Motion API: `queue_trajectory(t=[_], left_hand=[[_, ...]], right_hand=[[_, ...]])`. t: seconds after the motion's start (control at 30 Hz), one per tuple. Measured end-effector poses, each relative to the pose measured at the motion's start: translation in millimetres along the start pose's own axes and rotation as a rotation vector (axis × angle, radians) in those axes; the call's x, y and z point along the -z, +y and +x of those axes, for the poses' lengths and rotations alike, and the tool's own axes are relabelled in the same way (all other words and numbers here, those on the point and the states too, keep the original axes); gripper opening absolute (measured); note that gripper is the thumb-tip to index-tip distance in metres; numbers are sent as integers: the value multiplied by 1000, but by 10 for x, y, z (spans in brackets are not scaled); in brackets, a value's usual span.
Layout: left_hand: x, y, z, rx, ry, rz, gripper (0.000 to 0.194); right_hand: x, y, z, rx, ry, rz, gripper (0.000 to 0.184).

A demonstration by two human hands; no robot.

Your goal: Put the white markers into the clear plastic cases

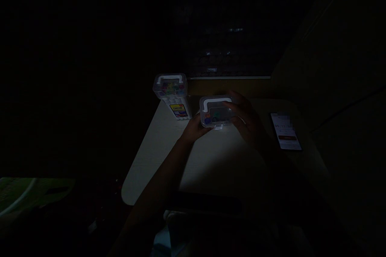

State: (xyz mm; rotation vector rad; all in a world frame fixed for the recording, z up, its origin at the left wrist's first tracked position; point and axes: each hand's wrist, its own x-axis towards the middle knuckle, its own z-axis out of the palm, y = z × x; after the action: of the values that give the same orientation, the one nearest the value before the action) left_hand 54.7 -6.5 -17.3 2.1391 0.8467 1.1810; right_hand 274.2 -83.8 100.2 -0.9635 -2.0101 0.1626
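Note:
A small clear plastic box [218, 114] with a white handle on its lid is held above the table, with a few coloured pieces inside near its left end. My left hand [194, 129] grips it by the left and lower side; the fingers beneath are partly hidden. At the right end, my right hand [245, 118] holds the box with the thumb by the front corner and a finger reaching across the lid to the handle. The box's front latch looks fastened. To the left, a similar handled box [170, 86] holding colourful pieces rests on top of a white labelled case [179, 110].
The scene is very dark. A lit phone [285, 131] showing a timer lies at the right of the pale table [150, 160]. A dark surface with a light lower edge [229, 77] rises behind the table. Something green [33, 192] shows at lower left.

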Motion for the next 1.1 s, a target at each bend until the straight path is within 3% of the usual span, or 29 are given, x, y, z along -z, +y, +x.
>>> queue_trajectory(t=[0.23,0.37,0.67,0.77,0.97,1.1], left_hand=[[39,93,24,47,-87,58,63],[37,65,22,67,-103,104,68],[27,101,19,38,-141,188,75],[23,104,15,32,-130,206,75],[14,86,7,0,-120,214,69],[16,100,20,-6,-133,205,69]], right_hand=[[-65,-20,22,144,-41,-243,33],[-144,-23,1,127,18,-293,45],[-174,54,-22,96,101,-376,24],[-177,48,-26,123,123,-353,24],[-257,-24,-26,29,208,-370,19],[-282,-51,-19,86,275,-423,15]])
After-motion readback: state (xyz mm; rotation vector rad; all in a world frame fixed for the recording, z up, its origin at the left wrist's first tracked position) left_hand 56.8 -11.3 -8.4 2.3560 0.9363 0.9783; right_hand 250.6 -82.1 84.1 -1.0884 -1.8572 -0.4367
